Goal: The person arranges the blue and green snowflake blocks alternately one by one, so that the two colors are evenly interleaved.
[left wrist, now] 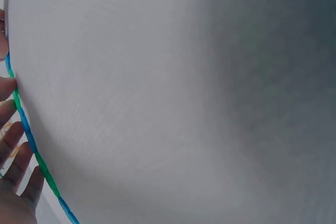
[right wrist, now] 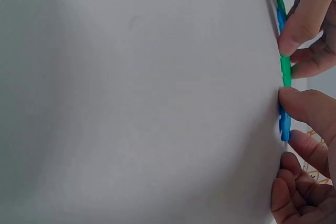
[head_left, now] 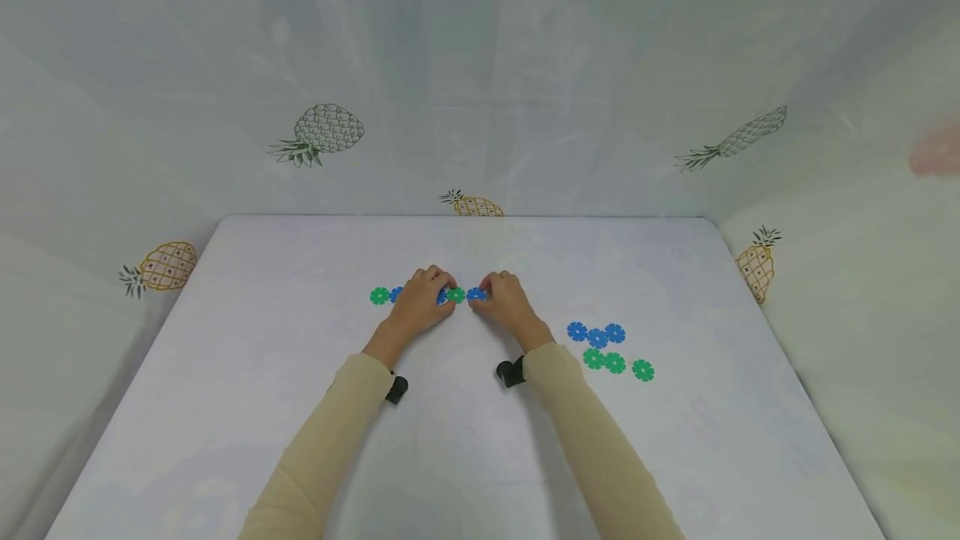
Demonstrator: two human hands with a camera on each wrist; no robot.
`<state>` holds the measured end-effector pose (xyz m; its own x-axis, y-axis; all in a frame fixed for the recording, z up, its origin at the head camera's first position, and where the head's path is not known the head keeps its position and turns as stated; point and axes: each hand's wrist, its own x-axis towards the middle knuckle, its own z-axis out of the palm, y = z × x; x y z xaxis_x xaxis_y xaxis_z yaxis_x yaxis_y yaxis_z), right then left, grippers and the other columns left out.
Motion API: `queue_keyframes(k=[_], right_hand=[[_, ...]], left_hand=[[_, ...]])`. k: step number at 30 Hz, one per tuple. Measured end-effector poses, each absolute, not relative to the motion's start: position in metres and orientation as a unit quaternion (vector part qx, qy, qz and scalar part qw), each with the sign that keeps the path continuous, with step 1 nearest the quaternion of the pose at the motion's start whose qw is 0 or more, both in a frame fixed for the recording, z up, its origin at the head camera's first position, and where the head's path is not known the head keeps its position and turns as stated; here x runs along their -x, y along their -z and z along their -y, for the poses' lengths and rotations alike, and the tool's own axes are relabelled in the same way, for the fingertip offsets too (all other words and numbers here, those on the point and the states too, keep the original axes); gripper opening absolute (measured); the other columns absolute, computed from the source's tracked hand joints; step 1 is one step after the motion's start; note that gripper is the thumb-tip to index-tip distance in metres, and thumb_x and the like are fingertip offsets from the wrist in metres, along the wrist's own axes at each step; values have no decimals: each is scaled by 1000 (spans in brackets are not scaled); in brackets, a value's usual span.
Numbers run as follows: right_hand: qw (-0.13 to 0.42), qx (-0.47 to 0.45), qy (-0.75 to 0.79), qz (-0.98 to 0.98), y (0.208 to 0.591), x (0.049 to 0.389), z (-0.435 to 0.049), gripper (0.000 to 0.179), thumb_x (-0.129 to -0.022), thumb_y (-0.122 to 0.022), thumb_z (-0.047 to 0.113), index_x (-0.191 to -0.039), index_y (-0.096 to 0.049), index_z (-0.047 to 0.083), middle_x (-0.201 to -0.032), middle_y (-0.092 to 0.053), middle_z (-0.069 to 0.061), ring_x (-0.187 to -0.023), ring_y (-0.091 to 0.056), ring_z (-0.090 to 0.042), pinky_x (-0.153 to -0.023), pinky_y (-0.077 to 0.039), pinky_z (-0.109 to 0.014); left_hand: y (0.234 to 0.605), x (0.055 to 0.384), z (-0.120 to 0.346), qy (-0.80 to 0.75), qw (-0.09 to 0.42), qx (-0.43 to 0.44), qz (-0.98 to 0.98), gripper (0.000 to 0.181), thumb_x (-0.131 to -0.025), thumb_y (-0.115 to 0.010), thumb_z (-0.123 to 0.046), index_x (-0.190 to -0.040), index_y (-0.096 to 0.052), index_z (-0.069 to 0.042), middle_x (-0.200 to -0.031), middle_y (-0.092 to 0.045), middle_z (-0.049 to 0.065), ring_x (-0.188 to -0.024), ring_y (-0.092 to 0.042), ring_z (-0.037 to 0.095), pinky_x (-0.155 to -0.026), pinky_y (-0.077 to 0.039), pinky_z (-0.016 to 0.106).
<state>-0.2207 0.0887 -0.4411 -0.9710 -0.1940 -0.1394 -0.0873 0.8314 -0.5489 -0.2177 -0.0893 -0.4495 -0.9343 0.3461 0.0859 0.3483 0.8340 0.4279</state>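
Observation:
A row of green and blue notched discs, shaped like snowflakes, runs across the white table, starting with a green disc [head_left: 379, 296] at its left. My left hand [head_left: 420, 302] lies over the row's middle and hides part of it. Its thumb and fingers pinch the green disc [right wrist: 286, 71] at the row's right end. Facing it, my right hand [head_left: 510, 307] pinches a blue disc [right wrist: 285, 121] between thumb and forefinger. The two held discs are side by side; whether their notches interlock I cannot tell. In the left wrist view the row [left wrist: 46, 174] appears edge-on.
To the right of my right forearm lie loose discs: several blue and green ones, among them a blue disc [head_left: 577, 331] and a green disc [head_left: 642, 370]. The white table [head_left: 300, 257] meets a pineapple-printed cloth [head_left: 480, 65] at its far edge. Both wrists carry black cameras.

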Motion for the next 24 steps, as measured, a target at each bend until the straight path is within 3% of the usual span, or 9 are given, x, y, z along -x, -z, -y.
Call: queue_keyframes(k=[6,24], right_hand=[[93,67,286,-952,443,219,-88,32,-84,-68,28,-105,-58,5,-93,-50,-7,-90,-44,-21,-78,-42,-32],[79,71,302,-947,444,219,-88,31,-84,-69,27,-104,-58,6,-95,-50,-9,-92,-43,-22,-78,-41,-33]], left_hand=[[449,218,89,223,-16,173,959,27,-84,-66,-23,-108,-60,-13,-113,-54,6,-108,-47,29,-93,-41,46],[447,218,88,215,-19,170,961,28,-84,-66,-22,-109,-59,-13,-114,-53,7,-110,-47,30,-94,-41,46]])
